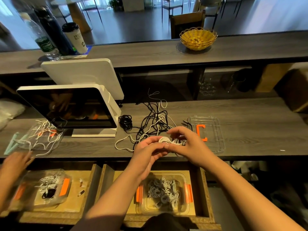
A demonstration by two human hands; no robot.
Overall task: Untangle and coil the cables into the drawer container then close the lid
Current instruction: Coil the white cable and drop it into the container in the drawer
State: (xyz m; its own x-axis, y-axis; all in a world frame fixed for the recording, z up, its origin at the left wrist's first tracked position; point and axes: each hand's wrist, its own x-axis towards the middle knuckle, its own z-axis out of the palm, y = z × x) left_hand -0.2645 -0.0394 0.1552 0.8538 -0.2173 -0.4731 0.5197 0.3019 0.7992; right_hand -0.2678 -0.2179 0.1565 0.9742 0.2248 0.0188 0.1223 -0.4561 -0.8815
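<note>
White cable coil in hand — lidless clear container of coils below

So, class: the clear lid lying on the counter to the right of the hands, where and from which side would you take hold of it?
Probably by the near long rim of the clear lid, coming from the front edge of the counter. It lies flat, so thumb on top and fingers under the lip suits. The orange latch sits at its left end beside the tangled cables, so that side is crowded.

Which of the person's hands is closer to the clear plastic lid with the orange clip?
Right. The right hand is just left of the clear plastic lid; the left hand is farther left, both holding the white cable coil.
</note>
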